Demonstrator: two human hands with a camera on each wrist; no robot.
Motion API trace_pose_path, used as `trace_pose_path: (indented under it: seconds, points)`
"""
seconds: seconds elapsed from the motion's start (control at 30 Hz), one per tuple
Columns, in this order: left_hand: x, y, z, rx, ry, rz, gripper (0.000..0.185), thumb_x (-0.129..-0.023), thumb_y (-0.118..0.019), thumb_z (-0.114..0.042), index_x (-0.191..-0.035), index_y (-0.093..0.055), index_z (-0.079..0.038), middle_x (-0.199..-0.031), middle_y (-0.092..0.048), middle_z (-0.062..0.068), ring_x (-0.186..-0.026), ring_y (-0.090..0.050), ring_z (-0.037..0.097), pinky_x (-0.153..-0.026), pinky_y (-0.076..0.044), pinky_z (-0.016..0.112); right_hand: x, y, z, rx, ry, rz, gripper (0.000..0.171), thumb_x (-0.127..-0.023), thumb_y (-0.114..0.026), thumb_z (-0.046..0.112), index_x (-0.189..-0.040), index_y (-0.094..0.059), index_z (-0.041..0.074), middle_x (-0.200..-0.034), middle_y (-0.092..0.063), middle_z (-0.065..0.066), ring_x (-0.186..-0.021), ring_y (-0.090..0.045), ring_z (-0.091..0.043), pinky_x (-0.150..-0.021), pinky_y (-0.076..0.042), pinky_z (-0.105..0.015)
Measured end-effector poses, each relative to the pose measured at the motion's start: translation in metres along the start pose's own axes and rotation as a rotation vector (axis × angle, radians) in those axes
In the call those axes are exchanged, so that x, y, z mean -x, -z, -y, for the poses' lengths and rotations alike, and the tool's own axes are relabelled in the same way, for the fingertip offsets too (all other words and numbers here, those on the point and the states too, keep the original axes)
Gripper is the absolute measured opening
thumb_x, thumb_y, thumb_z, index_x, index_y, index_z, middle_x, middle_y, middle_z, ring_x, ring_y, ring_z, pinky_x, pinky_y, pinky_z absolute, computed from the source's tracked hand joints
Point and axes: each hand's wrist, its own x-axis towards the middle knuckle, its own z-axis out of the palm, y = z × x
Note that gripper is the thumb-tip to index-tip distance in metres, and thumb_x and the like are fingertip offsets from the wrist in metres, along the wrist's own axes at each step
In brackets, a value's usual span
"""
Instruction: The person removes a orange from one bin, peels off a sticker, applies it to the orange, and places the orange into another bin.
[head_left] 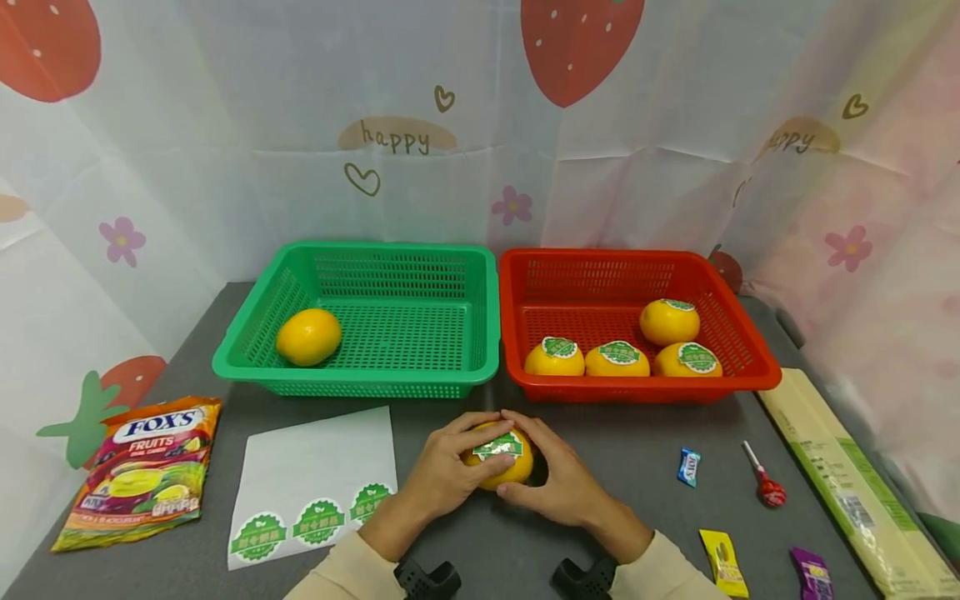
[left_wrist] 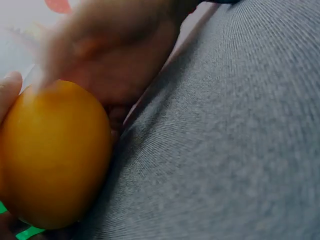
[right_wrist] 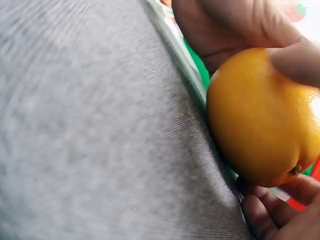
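Fingers [head_left: 480, 433] of both hands curl round the stickered orange [head_left: 501, 463]

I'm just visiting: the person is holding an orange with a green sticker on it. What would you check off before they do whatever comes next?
1. Orange held by both hands, left hand and right hand: ok.
2. Green sticker lies flat on the orange: cannot tell; its edges look partly raised.
3. Room in the red basket, which already has four stickered oranges: ok, bare floor shows at its left.
4. Spare stickers on the sticker sheet: ok, three remain.
5. Unstickered orange waiting in the green basket: ok, one there.
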Motion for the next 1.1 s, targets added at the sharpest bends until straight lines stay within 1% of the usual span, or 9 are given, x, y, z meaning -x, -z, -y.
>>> trace_pose_path:
  seconds: [0.13, 0.17, 0.23, 0.33, 0.57, 0.77, 0.87, 1.03, 1.1]
  points:
    - [0.001, -0.002, 0.001, -0.042, -0.033, 0.009, 0.046, -0.083, -0.077, -0.015, -0.125, -0.065, -0.003, -0.127, -0.058, 0.010, -0.115, -0.056, 0.025, -0.088, -0.049, 0.032, -0.001, 0.001, 0.005, -0.219, 0.113, -0.032, 0.054, -0.094, -0.057, -0.002, -0.145, -0.041, 0.001, -0.138, -0.044, -0.018, -0.123, -0.046, -0.033, -0.097, -0.043, -0.041]
    - [0.001, -0.003, 0.001, -0.055, -0.043, 0.011, 0.047, -0.083, -0.077, -0.016, -0.126, -0.064, -0.002, -0.127, -0.058, 0.009, -0.115, -0.056, 0.025, -0.089, -0.048, 0.032, -0.002, 0.001, 0.006, -0.263, 0.129, -0.035, 0.048, -0.095, -0.053, -0.005, -0.143, -0.043, -0.002, -0.140, -0.041, -0.021, -0.126, -0.043, -0.035, -0.099, -0.041, -0.041]
    - [0.001, -0.004, 0.002, -0.082, -0.054, 0.014, 0.050, -0.083, -0.077, -0.018, -0.129, -0.062, -0.002, -0.128, -0.057, 0.008, -0.117, -0.055, 0.024, -0.091, -0.048, 0.033, -0.002, 0.000, 0.007, -0.301, 0.142, -0.039, 0.040, -0.098, -0.048, -0.006, -0.137, -0.050, -0.004, -0.142, -0.039, -0.025, -0.131, -0.037, -0.037, -0.101, -0.039, -0.038]
    - [0.002, -0.004, 0.002, -0.117, -0.060, 0.013, 0.056, -0.084, -0.076, -0.023, -0.133, -0.058, -0.002, -0.129, -0.057, 0.007, -0.118, -0.055, 0.024, -0.092, -0.047, 0.035, -0.001, -0.002, 0.007, -0.295, 0.128, -0.042, 0.033, -0.099, -0.046, -0.006, -0.130, -0.057, -0.006, -0.141, -0.039, -0.027, -0.132, -0.035, -0.038, -0.101, -0.039, -0.035]
    - [0.002, -0.003, 0.002, -0.149, -0.040, 0.016, 0.065, -0.085, -0.072, -0.036, -0.135, -0.054, 0.000, -0.129, -0.056, 0.010, -0.117, -0.055, 0.025, -0.091, -0.047, 0.036, -0.005, -0.005, 0.008, -0.218, 0.056, -0.099, 0.030, -0.095, -0.054, -0.006, -0.124, -0.063, -0.005, -0.134, -0.053, -0.019, -0.123, -0.047, -0.038, -0.097, -0.042, -0.031]
    - [0.002, -0.001, 0.001, -0.141, -0.025, 0.008, 0.063, -0.083, -0.077, -0.027, -0.135, -0.055, 0.000, -0.130, -0.056, 0.009, -0.118, -0.054, 0.024, -0.093, -0.046, 0.035, -0.007, -0.005, 0.007, -0.193, 0.035, -0.136, 0.029, -0.094, -0.055, -0.006, -0.123, -0.062, -0.007, -0.131, -0.056, -0.019, -0.122, -0.050, -0.036, -0.097, -0.041, -0.029]
    - [0.002, -0.001, 0.000, -0.130, -0.006, 0.004, 0.062, -0.083, -0.078, -0.025, -0.135, -0.055, -0.001, -0.130, -0.057, 0.008, -0.118, -0.054, 0.023, -0.093, -0.046, 0.034, -0.007, -0.004, 0.005, -0.172, -0.020, -0.176, 0.028, -0.094, -0.056, -0.004, -0.122, -0.064, -0.005, -0.127, -0.059, -0.016, -0.120, -0.053, -0.032, -0.097, -0.041, -0.028]
    - [0.002, -0.002, -0.001, -0.124, 0.026, 0.004, 0.061, -0.083, -0.078, -0.026, -0.135, -0.056, -0.002, -0.129, -0.057, 0.006, -0.117, -0.055, 0.022, -0.092, -0.047, 0.034, -0.007, -0.003, 0.006, -0.154, -0.116, -0.228, 0.025, -0.094, -0.056, -0.003, -0.117, -0.066, -0.007, -0.119, -0.064, -0.013, -0.115, -0.057, -0.028, -0.096, -0.042, -0.027]
    - [0.002, -0.002, -0.001, -0.124, 0.040, 0.007, 0.061, -0.083, -0.078, -0.026, -0.134, -0.056, -0.002, -0.129, -0.057, 0.006, -0.116, -0.055, 0.021, -0.091, -0.047, 0.034, -0.007, -0.001, 0.015, -0.145, -0.166, -0.236, 0.026, -0.095, -0.053, -0.003, -0.119, -0.064, -0.009, -0.120, -0.063, -0.015, -0.117, -0.056, -0.028, -0.096, -0.041, -0.028]
